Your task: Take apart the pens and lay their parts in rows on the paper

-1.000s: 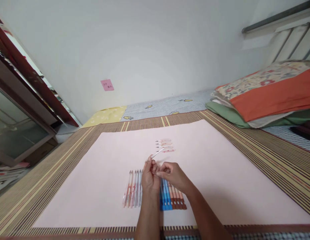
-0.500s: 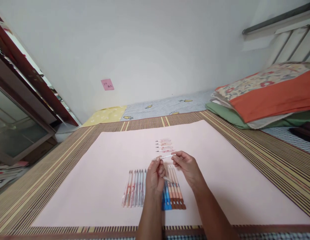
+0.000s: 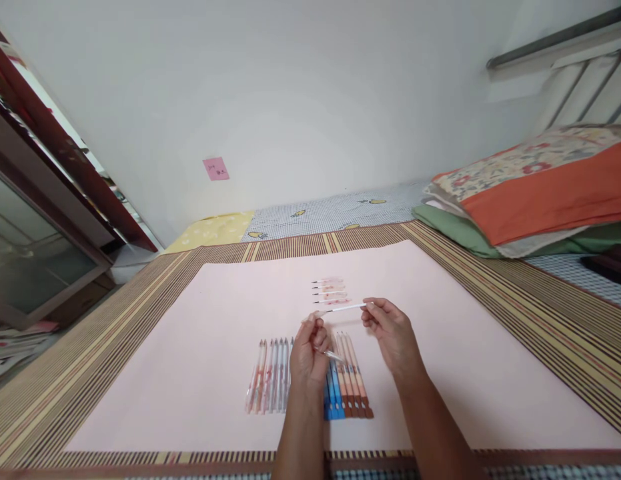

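Observation:
My right hand pinches the far end of a thin white pen refill. Its dark tip points left and lies at a small clear pen part between the thumb and forefinger of my left hand. Whether the tip sits inside that part or just touches it, I cannot tell. Out from under the curled fingers of the left hand sticks another clear pen piece, mostly hidden. Beyond the hands, several refills lie beside pinkish clear barrels in short rows.
On a pink sheet, clear patterned pens stand in a row left of my forearm. Blue pens and brown-ended pens lie right of it. A striped mat is underneath. Folded bedding is piled at the right.
My right hand has moved right, away from the left, and more of the white refill with its dark tip now shows. The left hand has stayed nearly in place.

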`<state>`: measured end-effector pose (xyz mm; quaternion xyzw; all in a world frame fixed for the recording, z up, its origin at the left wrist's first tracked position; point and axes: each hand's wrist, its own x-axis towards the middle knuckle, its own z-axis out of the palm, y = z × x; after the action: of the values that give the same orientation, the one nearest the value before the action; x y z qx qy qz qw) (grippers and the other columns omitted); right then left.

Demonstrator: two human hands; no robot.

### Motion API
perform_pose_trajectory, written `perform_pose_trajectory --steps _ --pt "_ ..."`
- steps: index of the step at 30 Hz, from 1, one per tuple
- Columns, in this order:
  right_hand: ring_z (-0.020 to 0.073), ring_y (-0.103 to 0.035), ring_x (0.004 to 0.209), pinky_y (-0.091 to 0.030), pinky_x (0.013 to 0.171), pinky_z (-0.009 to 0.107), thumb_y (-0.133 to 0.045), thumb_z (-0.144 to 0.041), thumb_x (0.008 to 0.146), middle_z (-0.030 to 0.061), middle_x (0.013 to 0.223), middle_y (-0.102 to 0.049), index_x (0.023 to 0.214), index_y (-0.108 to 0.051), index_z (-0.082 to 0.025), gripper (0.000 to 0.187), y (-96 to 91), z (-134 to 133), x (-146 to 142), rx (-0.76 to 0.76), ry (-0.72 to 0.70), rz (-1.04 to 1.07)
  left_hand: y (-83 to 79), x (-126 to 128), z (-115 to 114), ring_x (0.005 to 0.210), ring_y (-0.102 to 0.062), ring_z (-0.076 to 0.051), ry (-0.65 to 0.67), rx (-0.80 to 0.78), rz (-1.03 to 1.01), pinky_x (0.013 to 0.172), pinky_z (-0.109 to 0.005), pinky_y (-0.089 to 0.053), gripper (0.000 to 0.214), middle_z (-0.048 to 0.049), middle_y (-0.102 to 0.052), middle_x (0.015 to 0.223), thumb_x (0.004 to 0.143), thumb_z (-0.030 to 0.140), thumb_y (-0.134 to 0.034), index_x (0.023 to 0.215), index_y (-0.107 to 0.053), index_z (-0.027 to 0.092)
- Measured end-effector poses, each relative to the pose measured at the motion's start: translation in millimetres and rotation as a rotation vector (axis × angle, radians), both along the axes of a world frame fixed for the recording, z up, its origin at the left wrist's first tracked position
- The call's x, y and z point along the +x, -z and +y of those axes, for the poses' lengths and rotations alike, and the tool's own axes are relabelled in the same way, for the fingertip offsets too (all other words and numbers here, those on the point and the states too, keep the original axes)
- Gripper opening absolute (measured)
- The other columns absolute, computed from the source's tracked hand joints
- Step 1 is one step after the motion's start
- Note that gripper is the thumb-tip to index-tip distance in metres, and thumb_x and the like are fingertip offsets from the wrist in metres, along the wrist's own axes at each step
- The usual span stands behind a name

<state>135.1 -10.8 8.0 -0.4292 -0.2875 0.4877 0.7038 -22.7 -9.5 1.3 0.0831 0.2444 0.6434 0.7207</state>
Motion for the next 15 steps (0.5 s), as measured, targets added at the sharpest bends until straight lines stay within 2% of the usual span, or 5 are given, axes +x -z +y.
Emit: perform_pose_trajectory --steps 5,10,15 --pt "0.0127 -0.059 0.064 -0.048 0.058 0.026 -0.088 -0.044 0.065 0.0019 0.075 -0.069 0.083 -0.075 -0.020 0.032 3.8 1 2 -0.012 0.038 0.035 1.4 -2 0 0.044 -0.033 0.000 0.018 0.011 -0.035 0.037 -0.011 -0.024 0.012 -0.0006 -0.060 0.070 0.082 0.015 -0.079 0.080 -0.069 0.009" --pt "0.0126 -0.058 0.059 -0.045 0.054 0.026 -0.084 -0.041 0.066 0.0020 0.071 -0.070 0.082 -0.074 -0.019 0.029 9.2 5 -4 -0.061 0.039 -0.083 2.4 4 -3 0.049 -0.038 0.000 0.057 0.074 0.092 0.040 -0.011 -0.029 0.024 -0.0101 -0.073 0.096 0.072 0.022 -0.089 0.086 -0.074 0.009" --pt "0.0134 -0.057 0.053 -0.045 0.054 0.027 -0.083 -0.042 0.062 0.0004 0.056 -0.066 0.077 -0.073 -0.017 0.031 11.3 7 -16 -0.093 -0.133 -0.237 1.7 9 -3 0.049 -0.039 -0.001 0.049 0.081 0.176 0.041 -0.011 -0.026 0.034 -0.0046 -0.069 0.075 0.060 0.027 -0.096 0.083 -0.077 0.010"
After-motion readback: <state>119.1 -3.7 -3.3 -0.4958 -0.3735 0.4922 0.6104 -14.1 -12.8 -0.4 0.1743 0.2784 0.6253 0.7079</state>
